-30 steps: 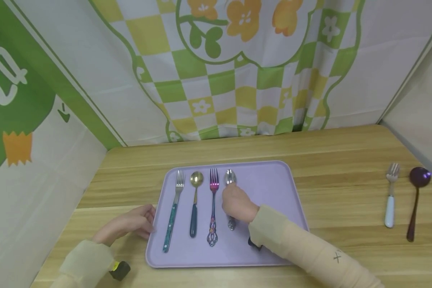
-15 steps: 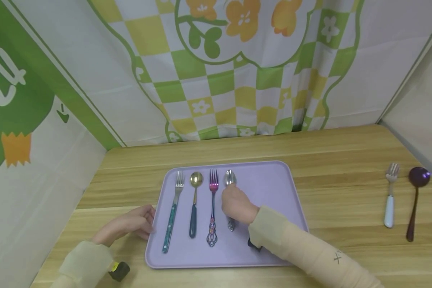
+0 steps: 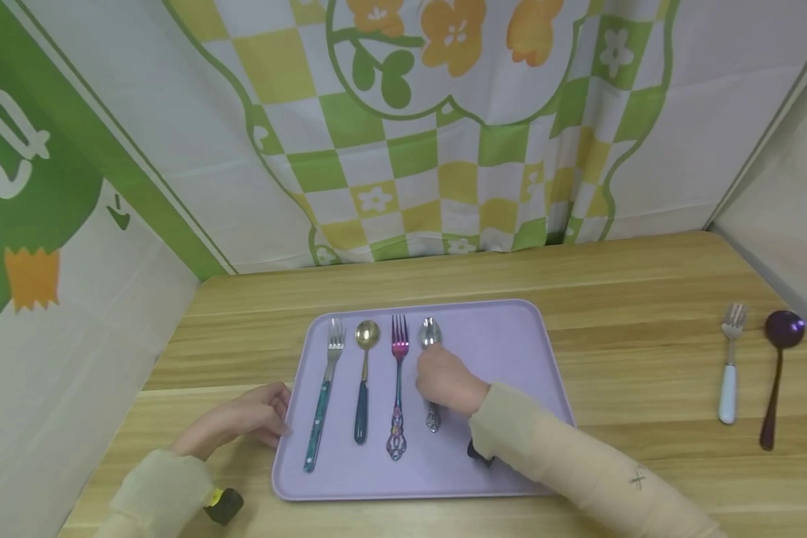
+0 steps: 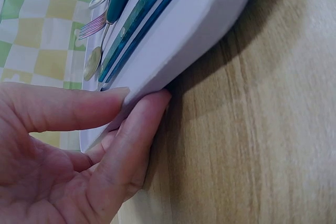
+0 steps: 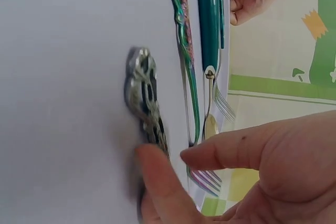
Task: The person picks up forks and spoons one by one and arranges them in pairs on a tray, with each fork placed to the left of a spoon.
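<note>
In the head view my left hand (image 3: pixel 258 415) pinches the left rim of a lilac tray (image 3: pixel 498 463). The left wrist view shows its thumb over the rim and a finger against the outer edge. My right hand (image 3: pixel 447 379) is at the handle of a silver spoon (image 3: pixel 430 332) on the tray, covering its middle. In the right wrist view the ornate handle (image 5: pixel 142 85) passes behind the index finger, while the thumb stands slightly apart from it. Left of the spoon lie a pink fork (image 3: pixel 400 347), a gold spoon (image 3: pixel 367 336) and a teal-handled fork (image 3: pixel 323 396).
At the right of the wooden table (image 3: pixel 639 336) lie a fork with a pale blue handle (image 3: pixel 728 392) and a dark purple ladle-like spoon (image 3: pixel 784 331). A green and yellow checked curtain (image 3: pixel 444 172) hangs behind the table.
My right hand and forearm have shifted very slightly to the right. The spoon has stayed in place on the tray, and my left hand has not moved.
</note>
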Tool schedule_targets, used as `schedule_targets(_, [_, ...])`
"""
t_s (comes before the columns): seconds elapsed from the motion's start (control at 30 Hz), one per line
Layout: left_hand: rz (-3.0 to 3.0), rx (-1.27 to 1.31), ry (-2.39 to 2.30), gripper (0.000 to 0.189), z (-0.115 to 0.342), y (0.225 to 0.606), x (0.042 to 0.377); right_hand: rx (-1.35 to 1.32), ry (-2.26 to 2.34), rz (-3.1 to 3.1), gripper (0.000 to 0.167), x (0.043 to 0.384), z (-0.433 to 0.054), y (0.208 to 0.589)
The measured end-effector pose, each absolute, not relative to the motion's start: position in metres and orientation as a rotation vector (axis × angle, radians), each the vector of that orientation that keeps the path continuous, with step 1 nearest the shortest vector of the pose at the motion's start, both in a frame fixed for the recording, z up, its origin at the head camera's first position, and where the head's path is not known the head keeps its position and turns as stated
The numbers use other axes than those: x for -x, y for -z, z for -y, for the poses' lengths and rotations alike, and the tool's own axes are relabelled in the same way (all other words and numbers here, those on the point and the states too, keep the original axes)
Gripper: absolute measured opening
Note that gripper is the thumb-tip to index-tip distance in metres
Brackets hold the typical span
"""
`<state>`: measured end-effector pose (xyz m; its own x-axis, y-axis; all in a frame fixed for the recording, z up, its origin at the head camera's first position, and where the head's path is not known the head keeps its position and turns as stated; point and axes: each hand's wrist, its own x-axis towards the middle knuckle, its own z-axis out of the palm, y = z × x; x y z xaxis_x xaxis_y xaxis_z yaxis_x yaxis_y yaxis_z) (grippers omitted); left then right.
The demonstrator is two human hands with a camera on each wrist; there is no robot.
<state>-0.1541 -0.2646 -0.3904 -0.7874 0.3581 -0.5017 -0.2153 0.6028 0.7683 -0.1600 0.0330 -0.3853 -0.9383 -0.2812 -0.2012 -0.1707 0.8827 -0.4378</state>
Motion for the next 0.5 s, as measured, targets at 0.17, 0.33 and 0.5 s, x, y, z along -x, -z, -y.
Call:
schedule_targets(0.17, [-2.192, -0.111, -1.165, 0.039, 0.265, 0.391, 0.154, 0.257, 0.632, -2.739, 0.019, 0.159, -0.043, 0.377])
schedule_targets(0.33, [-2.191, -0.103, -1.167, 0.038, 0.265, 0.391, 0.154, 0.252, 0.598, -2.712, 0.010, 0.156, -0.052, 0.367])
schedule_targets(0.5, [-2.174, -0.123, -1.171, 0.038, 0.266, 0.391, 0.154, 0.368, 0.497, -2.724, 0.007, 0.149, -0.065, 0.361])
